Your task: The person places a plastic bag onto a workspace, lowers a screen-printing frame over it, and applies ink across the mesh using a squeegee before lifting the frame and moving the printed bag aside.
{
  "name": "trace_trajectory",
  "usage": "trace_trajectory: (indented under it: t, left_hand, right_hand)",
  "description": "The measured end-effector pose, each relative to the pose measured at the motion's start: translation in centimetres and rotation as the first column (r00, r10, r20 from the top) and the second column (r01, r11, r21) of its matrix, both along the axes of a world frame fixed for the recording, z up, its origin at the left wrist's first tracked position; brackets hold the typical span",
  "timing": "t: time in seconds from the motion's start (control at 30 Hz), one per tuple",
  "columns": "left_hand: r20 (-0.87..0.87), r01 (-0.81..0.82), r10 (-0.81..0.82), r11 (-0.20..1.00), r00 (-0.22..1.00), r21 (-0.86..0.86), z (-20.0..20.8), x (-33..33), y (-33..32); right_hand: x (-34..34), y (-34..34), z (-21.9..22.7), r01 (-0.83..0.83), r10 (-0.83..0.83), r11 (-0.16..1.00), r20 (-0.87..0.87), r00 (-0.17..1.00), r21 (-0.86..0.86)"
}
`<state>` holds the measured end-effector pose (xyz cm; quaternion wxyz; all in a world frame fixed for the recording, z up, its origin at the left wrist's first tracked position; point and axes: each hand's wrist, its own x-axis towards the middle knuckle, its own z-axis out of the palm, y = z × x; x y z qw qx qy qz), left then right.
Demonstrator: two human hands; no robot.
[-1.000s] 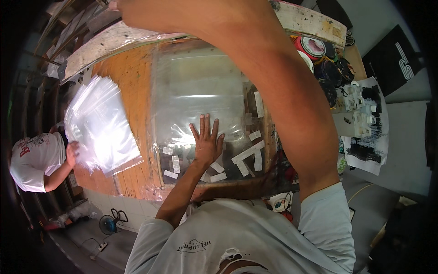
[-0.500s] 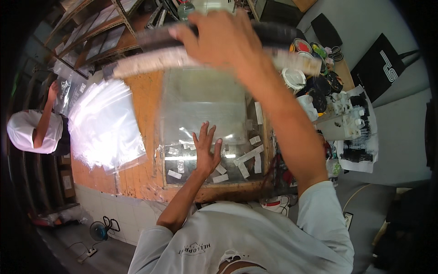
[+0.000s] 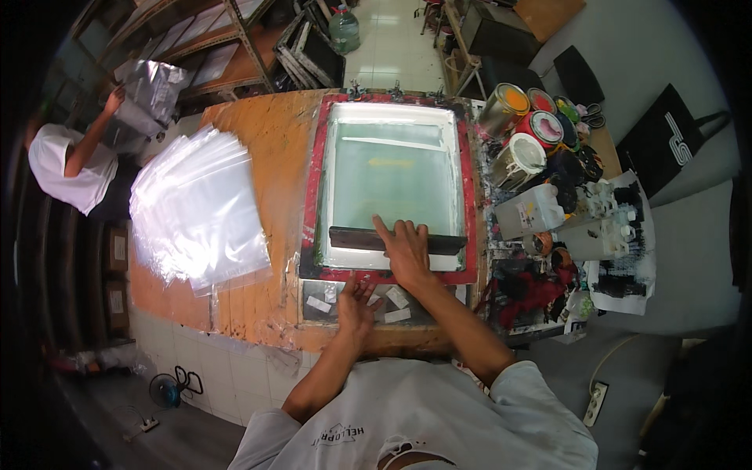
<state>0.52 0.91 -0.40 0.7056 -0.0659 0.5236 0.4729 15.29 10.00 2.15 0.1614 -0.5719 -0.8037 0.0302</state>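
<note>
A screen printing frame (image 3: 470,196) with a red-taped border lies flat over the glass-topped board. Its pale green mesh (image 3: 395,188) has a white margin and a small yellow arrow-like mark. Across the near part of the mesh rests a long dark squeegee (image 3: 439,242). My right hand (image 3: 409,254) grips the squeegee near its middle, the index finger stretched along its far side. My left hand (image 3: 358,311) is at the frame's near edge, fingers apart, fingertips touching the red border. Whatever lies beneath the mesh cannot be made out clearly.
Fanned clear plastic bags (image 3: 200,211) cover the table's left side. Paint cans (image 3: 513,98) and plastic jugs (image 3: 529,211) crowd the right. Small pale strips (image 3: 397,316) lie before the frame. Another person (image 3: 74,164) handles clear plastic at the far left.
The raised frame has come down over the clear sheet on the glass. My right hand has moved nearer with the squeegee. My left hand has drawn back from the sheet to the frame's near edge.
</note>
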Motion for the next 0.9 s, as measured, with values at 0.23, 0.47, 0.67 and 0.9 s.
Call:
trace_trajectory:
  t: [0.23, 0.47, 0.67, 0.9]
  left_hand:
    - [-0.031, 0.054, -0.052, 0.998, 0.998, 0.044, 0.8, 0.0, -0.1]
    - [-0.067, 0.041, -0.042, 0.999, 0.997, -0.014, 1.3, 0.3, 0.1]
    - [-0.093, -0.078, 0.073, 0.996, 0.993, -0.052, 2.3, 0.8, 0.3]
    - [-0.063, -0.078, 0.075, 0.996, 0.995, -0.047, 2.1, 0.3, -0.1]
  right_hand:
    - [-0.2, -0.8, -1.3, -0.038, 0.037, 0.999, 0.024, 0.999, 0.024]
    - [0.5, 10.7, -2.7, -0.005, 0.004, 0.993, 0.008, 1.000, 0.118]
    - [1.7, 24.1, -3.3, 0.066, -0.074, 0.991, 0.072, 0.995, 0.117]
    - [2.9, 26.8, -1.2, 0.008, 0.023, 0.965, 0.113, 0.993, -0.260]
